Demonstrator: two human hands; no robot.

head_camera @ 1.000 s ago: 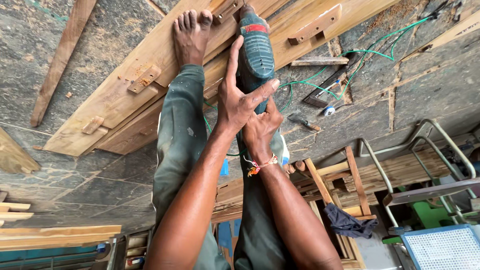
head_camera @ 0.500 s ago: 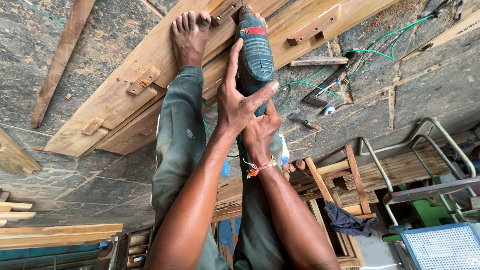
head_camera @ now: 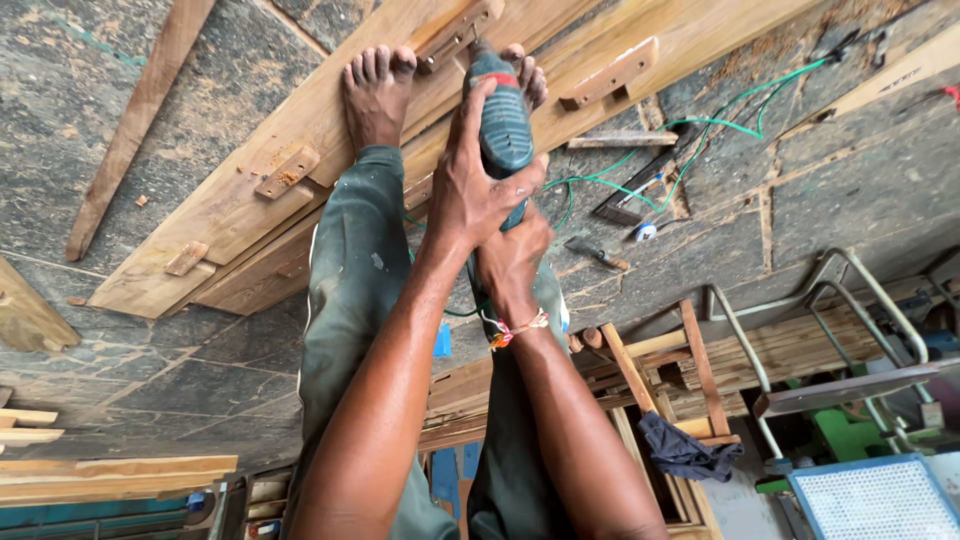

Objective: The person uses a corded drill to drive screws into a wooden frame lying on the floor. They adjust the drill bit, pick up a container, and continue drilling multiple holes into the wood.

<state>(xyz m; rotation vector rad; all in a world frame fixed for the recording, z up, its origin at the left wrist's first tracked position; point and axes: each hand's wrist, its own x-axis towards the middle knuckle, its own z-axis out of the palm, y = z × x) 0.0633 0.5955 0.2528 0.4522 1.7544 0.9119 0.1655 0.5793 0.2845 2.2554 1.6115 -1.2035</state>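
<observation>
While I stand barefoot on the long wooden plank (head_camera: 330,150) laid across the stone floor, I keep both hands on a teal power drill (head_camera: 503,125) pointed down at it. My left hand (head_camera: 472,190) wraps over the drill's body, fingers clenched around it, and my right hand (head_camera: 513,262) clasps the handle just below, with a red and yellow thread bracelet (head_camera: 515,328) at that wrist. The drill's nose sits at the plank's upper edge, between my two feet: my left foot (head_camera: 375,92) rests flat on the plank and my right foot (head_camera: 528,75) is mostly hidden behind the drill. I count four small wooden blocks fixed to the plank, one (head_camera: 612,73) just right of the drill. A green cable (head_camera: 700,125) trails off the plank's right side toward a hammer (head_camera: 597,252) and a chisel-like tool (head_camera: 630,195) on the stone. Beyond that, well away from the plank, lie a metal tube frame (head_camera: 830,300) and a dark cloth (head_camera: 683,448) draped over stacked timber.
</observation>
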